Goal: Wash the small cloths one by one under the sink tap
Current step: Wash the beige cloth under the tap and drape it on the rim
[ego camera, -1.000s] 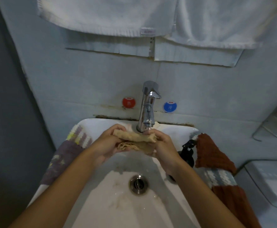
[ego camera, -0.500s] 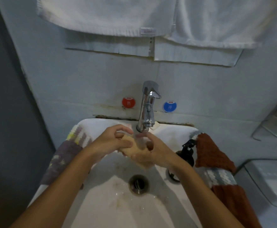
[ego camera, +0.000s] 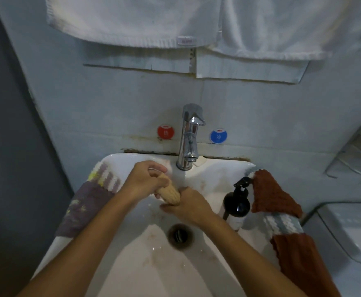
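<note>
Between your two hands, over the basin, you are twisting the beige cloth (ego camera: 169, 194): your left hand (ego camera: 143, 181) and right hand (ego camera: 189, 205) are both gripping its ends, probably wringing it below the tap (ego camera: 188, 138). Other cloths are waiting on the sink (ego camera: 132, 163) edges.

I see open basin (ego camera: 132, 271) around the drain (ego camera: 180, 235), near my forearms. The tap (ego camera: 189, 138) stands at the back rim, and a black pump bottle (ego camera: 237, 203) crowds the right rim just beside my right hand (ego camera: 189, 205). Knit cloths drape both rims, purple (ego camera: 85, 209) left and rust (ego camera: 282, 213) right, and something pale behind my left hand (ego camera: 147, 181), perhaps soap, is blurred.
</note>
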`<state>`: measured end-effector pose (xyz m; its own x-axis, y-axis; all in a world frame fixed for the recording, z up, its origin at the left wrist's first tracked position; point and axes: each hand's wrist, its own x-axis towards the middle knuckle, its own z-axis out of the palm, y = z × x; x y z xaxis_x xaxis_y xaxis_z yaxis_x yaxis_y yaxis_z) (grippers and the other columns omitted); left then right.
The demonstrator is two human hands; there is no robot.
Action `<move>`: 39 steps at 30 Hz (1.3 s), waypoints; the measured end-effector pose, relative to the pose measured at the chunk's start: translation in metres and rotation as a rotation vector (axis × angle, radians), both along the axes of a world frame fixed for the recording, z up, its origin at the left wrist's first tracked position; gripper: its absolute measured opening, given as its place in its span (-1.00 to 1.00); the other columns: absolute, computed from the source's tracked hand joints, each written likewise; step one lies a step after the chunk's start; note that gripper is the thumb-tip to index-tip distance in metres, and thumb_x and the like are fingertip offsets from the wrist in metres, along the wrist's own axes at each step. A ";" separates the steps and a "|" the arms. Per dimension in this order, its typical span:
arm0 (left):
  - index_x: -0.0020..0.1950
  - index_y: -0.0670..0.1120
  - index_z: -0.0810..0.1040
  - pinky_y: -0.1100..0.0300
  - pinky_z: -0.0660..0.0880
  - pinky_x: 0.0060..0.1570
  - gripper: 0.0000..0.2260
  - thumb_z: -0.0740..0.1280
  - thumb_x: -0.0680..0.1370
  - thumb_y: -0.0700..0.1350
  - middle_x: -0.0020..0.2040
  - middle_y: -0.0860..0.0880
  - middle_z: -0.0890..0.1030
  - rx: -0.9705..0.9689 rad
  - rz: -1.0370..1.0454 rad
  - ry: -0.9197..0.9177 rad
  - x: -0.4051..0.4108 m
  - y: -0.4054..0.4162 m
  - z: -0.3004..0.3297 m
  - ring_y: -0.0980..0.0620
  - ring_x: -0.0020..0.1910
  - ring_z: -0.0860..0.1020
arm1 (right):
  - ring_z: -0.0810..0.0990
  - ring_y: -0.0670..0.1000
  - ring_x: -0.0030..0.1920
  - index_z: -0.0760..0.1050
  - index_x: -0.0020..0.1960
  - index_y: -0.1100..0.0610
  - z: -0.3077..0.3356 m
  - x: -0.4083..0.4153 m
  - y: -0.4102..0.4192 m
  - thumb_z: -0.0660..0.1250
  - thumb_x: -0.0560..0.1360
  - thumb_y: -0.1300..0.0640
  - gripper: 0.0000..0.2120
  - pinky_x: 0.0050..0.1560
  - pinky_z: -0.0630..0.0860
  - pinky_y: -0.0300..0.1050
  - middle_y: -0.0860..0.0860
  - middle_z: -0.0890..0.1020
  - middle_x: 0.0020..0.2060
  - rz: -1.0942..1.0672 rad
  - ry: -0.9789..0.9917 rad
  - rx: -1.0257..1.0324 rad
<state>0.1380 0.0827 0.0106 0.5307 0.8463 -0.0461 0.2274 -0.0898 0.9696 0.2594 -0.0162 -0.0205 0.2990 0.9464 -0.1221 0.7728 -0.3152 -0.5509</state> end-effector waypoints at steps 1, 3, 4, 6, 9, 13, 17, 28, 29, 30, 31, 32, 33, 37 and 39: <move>-0.05 -0.17 0.58 0.14 0.53 -0.47 -0.79 0.46 0.40 -0.40 -0.13 -0.26 0.67 0.010 0.005 -0.001 0.001 -0.001 -0.001 -0.07 -0.41 0.60 | 0.63 0.06 -0.02 0.52 0.15 0.13 0.000 -0.002 0.000 0.38 0.53 -0.16 -0.61 -0.01 0.58 -0.08 0.07 0.64 0.00 -0.035 -0.028 0.023; -0.08 -0.13 0.59 0.10 0.56 -0.45 -0.82 0.47 0.41 -0.34 -0.14 -0.22 0.67 0.064 0.033 0.011 0.002 -0.003 -0.003 -0.10 -0.36 0.62 | 0.64 0.06 -0.07 0.51 0.03 0.09 -0.005 -0.003 0.002 0.33 0.55 -0.20 -0.66 -0.03 0.59 -0.06 0.01 0.60 -0.12 -0.090 -0.032 0.068; -0.08 -0.10 0.59 0.10 0.56 -0.46 -0.86 0.46 0.44 -0.29 -0.13 -0.19 0.67 0.113 0.053 0.022 0.003 -0.005 -0.003 -0.11 -0.33 0.63 | 0.64 0.07 -0.07 0.49 -0.01 0.09 -0.008 -0.003 0.003 0.32 0.56 -0.18 -0.69 -0.03 0.59 -0.04 0.00 0.58 -0.14 -0.115 0.008 0.074; -0.07 -0.08 0.56 0.10 0.56 -0.46 -0.95 0.41 0.52 -0.17 -0.11 -0.11 0.64 0.277 0.064 0.080 0.004 -0.013 -0.001 -0.08 -0.23 0.63 | 0.62 0.09 -0.08 0.48 -0.06 0.10 -0.013 -0.002 0.005 0.32 0.57 -0.10 -0.74 -0.01 0.60 0.02 0.00 0.58 -0.15 -0.144 0.140 0.086; -0.03 -0.06 0.53 0.00 0.55 -0.13 -0.78 0.18 0.62 0.05 -0.09 -0.05 0.63 0.644 0.051 0.312 -0.005 -0.021 0.004 -0.10 -0.11 0.60 | 0.55 0.06 -0.26 0.49 -0.22 0.12 -0.013 -0.002 0.004 0.31 0.55 0.07 -0.80 -0.15 0.56 0.03 0.05 0.58 -0.28 -0.206 0.346 0.135; 0.15 -0.15 0.54 0.10 0.46 0.03 -0.64 0.07 0.47 -0.14 0.04 -0.13 0.63 1.254 -0.006 0.363 -0.029 -0.034 -0.008 -0.15 0.03 0.59 | 0.22 -0.07 -0.55 0.27 -0.35 0.03 0.001 0.003 0.000 0.29 0.54 0.21 -0.66 -0.51 0.12 -0.19 -0.01 0.31 -0.49 -0.248 0.848 0.029; 0.41 -0.17 0.37 -0.01 0.33 0.36 -0.54 0.15 0.51 -0.30 0.43 -0.19 0.44 1.749 -0.249 0.447 -0.040 -0.023 -0.033 -0.16 0.42 0.39 | 0.11 -0.13 -0.59 0.16 -0.35 0.01 0.012 0.005 -0.006 0.16 0.62 0.22 -0.61 -0.48 -0.04 -0.22 -0.10 0.20 -0.56 0.137 1.164 -0.327; 0.03 -0.10 0.59 0.15 0.48 -0.22 -0.77 0.47 0.39 -0.19 -0.07 -0.06 0.66 1.458 -0.465 0.911 0.004 -0.030 0.009 -0.08 -0.11 0.64 | 0.40 -0.03 -0.42 0.44 -0.28 0.11 0.017 0.003 -0.005 0.39 0.41 0.35 -0.79 -0.40 0.34 -0.17 0.02 0.48 -0.40 0.136 0.400 -0.078; 0.15 -0.09 0.56 0.12 0.46 -0.09 -0.76 0.38 0.49 -0.17 0.07 -0.07 0.64 1.326 -0.470 0.999 0.007 -0.032 0.006 -0.10 0.03 0.62 | 0.47 0.00 -0.32 0.49 -0.24 0.14 0.014 0.004 -0.002 0.42 0.41 0.32 -0.85 -0.31 0.41 -0.14 0.06 0.55 -0.30 0.161 0.221 -0.034; 0.20 -0.08 0.55 0.12 0.44 -0.05 -0.75 0.33 0.52 -0.16 0.13 -0.08 0.62 1.191 -0.477 1.063 0.009 -0.035 0.005 -0.11 0.08 0.60 | 0.52 0.02 -0.24 0.54 -0.21 0.17 0.009 0.005 0.001 0.45 0.41 0.29 -0.90 -0.22 0.44 -0.11 0.12 0.60 -0.22 0.181 0.095 0.000; 0.19 -0.09 0.57 0.12 0.44 -0.04 -0.76 0.32 0.53 -0.16 0.13 -0.10 0.62 1.069 -0.475 1.070 0.012 -0.036 0.003 -0.13 0.08 0.59 | 0.56 0.05 -0.19 0.59 -0.17 0.21 0.004 0.006 0.002 0.46 0.42 0.25 -0.95 -0.17 0.46 -0.09 0.16 0.64 -0.16 0.186 0.019 0.033; 0.17 -0.12 0.59 0.12 0.46 -0.03 -0.77 0.33 0.53 -0.16 0.12 -0.12 0.62 0.964 -0.459 1.038 0.014 -0.037 0.003 -0.14 0.06 0.60 | 0.60 0.08 -0.15 0.63 -0.12 0.24 0.000 0.006 0.003 0.46 0.42 0.22 -0.91 -0.14 0.49 -0.08 0.17 0.67 -0.12 0.173 -0.028 0.065; 0.14 -0.15 0.60 0.12 0.49 -0.03 -0.79 0.32 0.53 -0.17 0.10 -0.15 0.62 0.844 -0.450 1.006 0.016 -0.035 0.002 -0.15 0.03 0.60 | 0.64 0.11 -0.11 0.65 -0.07 0.24 -0.004 0.008 0.003 0.46 0.44 0.19 -0.87 -0.11 0.51 -0.08 0.17 0.69 -0.09 0.156 -0.072 0.095; -0.24 -0.20 0.57 0.10 0.52 -0.26 -0.88 0.32 0.49 -0.23 -0.23 -0.17 0.64 0.442 -0.501 0.930 0.022 -0.032 0.005 -0.06 -0.34 0.55 | 0.64 0.13 -0.09 0.68 -0.01 0.17 -0.005 0.012 0.002 0.39 0.50 0.13 -0.84 -0.17 0.38 -0.16 0.14 0.71 -0.10 0.151 -0.237 0.219; -0.30 -0.15 0.53 0.22 0.38 -0.47 -0.85 0.30 0.48 -0.24 -0.45 -0.07 0.53 0.278 -0.519 0.933 0.022 -0.029 0.006 0.03 -0.54 0.40 | 0.58 0.10 -0.20 0.66 -0.09 0.12 -0.003 0.012 0.000 0.36 0.50 0.12 -0.88 -0.19 0.32 -0.16 0.09 0.68 -0.19 0.156 -0.292 0.273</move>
<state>0.1597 0.0532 0.0168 0.6803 0.5737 -0.4561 0.7312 -0.5743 0.3681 0.2710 -0.0166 -0.0239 0.1350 0.9688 0.2078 0.9354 -0.0555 -0.3491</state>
